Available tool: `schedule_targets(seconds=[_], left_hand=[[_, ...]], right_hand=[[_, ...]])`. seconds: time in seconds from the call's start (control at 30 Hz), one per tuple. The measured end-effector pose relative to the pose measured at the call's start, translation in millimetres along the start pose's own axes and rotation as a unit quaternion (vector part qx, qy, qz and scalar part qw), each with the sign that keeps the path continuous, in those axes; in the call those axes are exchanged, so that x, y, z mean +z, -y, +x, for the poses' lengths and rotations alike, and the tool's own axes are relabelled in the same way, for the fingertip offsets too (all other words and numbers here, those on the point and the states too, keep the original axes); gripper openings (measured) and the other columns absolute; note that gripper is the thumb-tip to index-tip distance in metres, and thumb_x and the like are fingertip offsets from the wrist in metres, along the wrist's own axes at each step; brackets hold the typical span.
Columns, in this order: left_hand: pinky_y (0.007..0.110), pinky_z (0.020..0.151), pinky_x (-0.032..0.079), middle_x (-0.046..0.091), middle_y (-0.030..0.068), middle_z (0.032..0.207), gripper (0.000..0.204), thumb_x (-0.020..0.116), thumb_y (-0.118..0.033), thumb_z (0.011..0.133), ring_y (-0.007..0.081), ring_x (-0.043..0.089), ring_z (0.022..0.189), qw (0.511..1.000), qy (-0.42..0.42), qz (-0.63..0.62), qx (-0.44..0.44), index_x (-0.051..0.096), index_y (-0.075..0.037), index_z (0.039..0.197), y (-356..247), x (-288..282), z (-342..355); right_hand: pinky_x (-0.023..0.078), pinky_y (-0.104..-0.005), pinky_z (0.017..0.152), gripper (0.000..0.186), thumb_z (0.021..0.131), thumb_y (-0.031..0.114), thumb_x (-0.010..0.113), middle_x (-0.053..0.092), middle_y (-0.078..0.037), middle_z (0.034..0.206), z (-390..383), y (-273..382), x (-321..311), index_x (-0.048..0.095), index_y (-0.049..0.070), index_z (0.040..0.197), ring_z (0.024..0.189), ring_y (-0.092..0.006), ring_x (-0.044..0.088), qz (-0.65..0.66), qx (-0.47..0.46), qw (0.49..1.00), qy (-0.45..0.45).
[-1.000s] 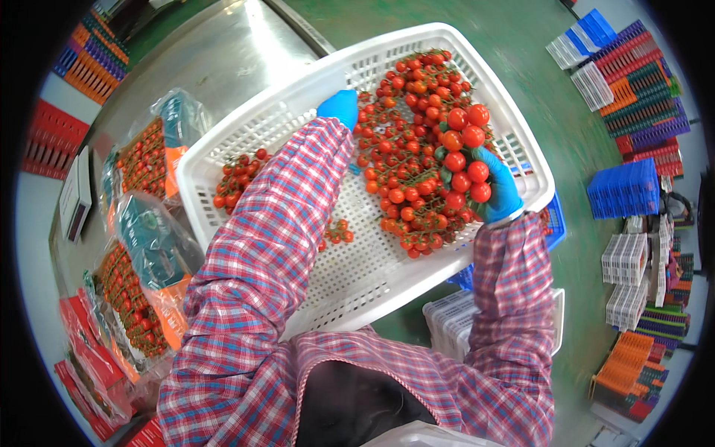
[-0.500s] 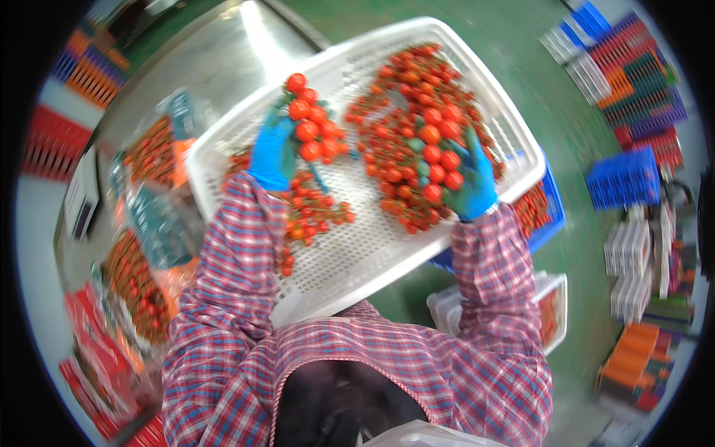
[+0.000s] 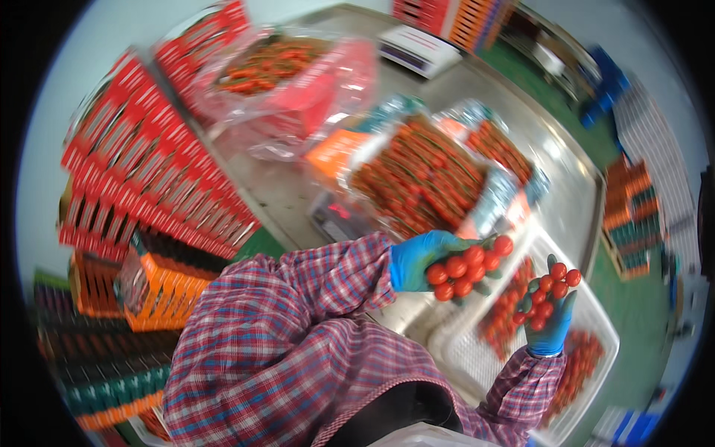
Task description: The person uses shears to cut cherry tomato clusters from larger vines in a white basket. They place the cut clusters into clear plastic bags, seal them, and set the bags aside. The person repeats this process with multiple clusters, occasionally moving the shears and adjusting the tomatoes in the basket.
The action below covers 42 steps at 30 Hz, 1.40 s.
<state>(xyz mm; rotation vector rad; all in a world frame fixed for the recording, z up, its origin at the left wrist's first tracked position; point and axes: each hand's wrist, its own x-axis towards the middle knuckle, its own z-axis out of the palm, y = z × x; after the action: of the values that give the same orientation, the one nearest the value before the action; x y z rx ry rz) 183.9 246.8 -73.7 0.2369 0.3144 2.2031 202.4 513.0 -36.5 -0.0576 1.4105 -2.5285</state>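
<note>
My left hand (image 3: 418, 261), in a blue glove, is closed around a bunch of cherry tomatoes (image 3: 468, 273) on a stem. Another bunch of cherry tomatoes (image 3: 546, 299) sits in my right hand (image 3: 550, 334), also gloved in blue, with the fingers curled round it. Below my right hand is a white perforated basket (image 3: 454, 343) with more bunches at its left and right sides. Just beyond my left hand, a box of cherry tomatoes (image 3: 424, 175) in rows lies in an open plastic bag.
A steel table (image 3: 261, 182) bears a second bagged box (image 3: 500, 151), a pink bag (image 3: 328, 89) around another tomato box, and a white flat device (image 3: 419, 49). A scale (image 3: 339, 214) is partly under the nearest box. Stacked red boxes (image 3: 153, 160) and orange crates (image 3: 167, 287) stand left.
My view has turned left, from the basket toward the table. Both hands still hold their tomato bunches; the left one is now outside the basket, close to the bagged box.
</note>
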Motion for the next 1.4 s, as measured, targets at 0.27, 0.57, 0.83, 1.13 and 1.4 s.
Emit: schedule_targets(seconds=[0.27, 0.57, 0.83, 1.13, 1.4], left_hand=[[0.032, 0.072, 0.049, 0.053, 0.0124, 0.111, 0.07, 0.06, -0.04, 0.081, 0.0212, 0.057, 0.091, 0.954, -0.107, 0.232, 0.157, 0.03, -0.008, 0.135, -138, -45, -267], [0.037, 0.072, 0.052, 0.048, 0.0197, 0.123, 0.073, 0.062, -0.04, 0.081, 0.0273, 0.059, 0.093, 0.837, -0.255, 0.338, 0.347, 0.029, -0.007, 0.138, -216, -54, -426], [0.03, 0.095, 0.04, 0.042, 0.0123, 0.134, 0.059, 0.053, -0.008, 0.083, 0.0203, 0.045, 0.119, 0.628, -0.305, 0.605, 0.382, 0.031, -0.004, 0.137, -322, -35, -425], [0.043, 0.1, 0.036, 0.04, 0.0122, 0.136, 0.062, 0.06, -0.034, 0.082, 0.0314, 0.042, 0.122, 0.31, -0.213, 0.926, 0.045, 0.035, -0.016, 0.136, -443, -96, -271], [0.047, 0.089, 0.044, 0.049, 0.0191, 0.125, 0.056, 0.056, -0.026, 0.081, 0.0356, 0.052, 0.108, 0.113, -0.174, 0.978, 0.024, 0.039, -0.01, 0.132, -441, -152, -241]], right_hand=[[0.045, -0.0409, 0.086, 0.054, 0.086, 0.015, 0.053, 0.047, -0.012, 0.122, 189, -126, 287, 0.032, 0.006, 0.135, 0.11, -0.0283, 0.05, 0.024, -0.02, 0.966, 0.256], [0.047, -0.043, 0.082, 0.045, 0.078, 0.02, 0.064, 0.047, -0.022, 0.114, 332, -291, 484, 0.046, 0.009, 0.118, 0.1, -0.0362, 0.053, -0.647, -0.313, 0.612, 0.329], [0.047, -0.0425, 0.08, 0.033, 0.08, 0.019, 0.06, 0.059, -0.019, 0.107, 335, -294, 502, 0.055, 0.005, 0.11, 0.095, -0.0346, 0.058, -0.663, -0.149, 0.62, 0.393], [0.041, -0.0284, 0.089, 0.036, 0.09, 0.012, 0.05, 0.058, -0.009, 0.111, 255, -118, 367, 0.049, 0.001, 0.124, 0.101, -0.0164, 0.054, -0.404, -0.118, 0.883, 0.207], [0.043, -0.0326, 0.09, 0.032, 0.09, 0.01, 0.048, 0.055, -0.012, 0.115, 102, -112, 235, 0.05, -0.003, 0.12, 0.103, -0.02, 0.054, -0.353, -0.037, 0.933, 0.062]])
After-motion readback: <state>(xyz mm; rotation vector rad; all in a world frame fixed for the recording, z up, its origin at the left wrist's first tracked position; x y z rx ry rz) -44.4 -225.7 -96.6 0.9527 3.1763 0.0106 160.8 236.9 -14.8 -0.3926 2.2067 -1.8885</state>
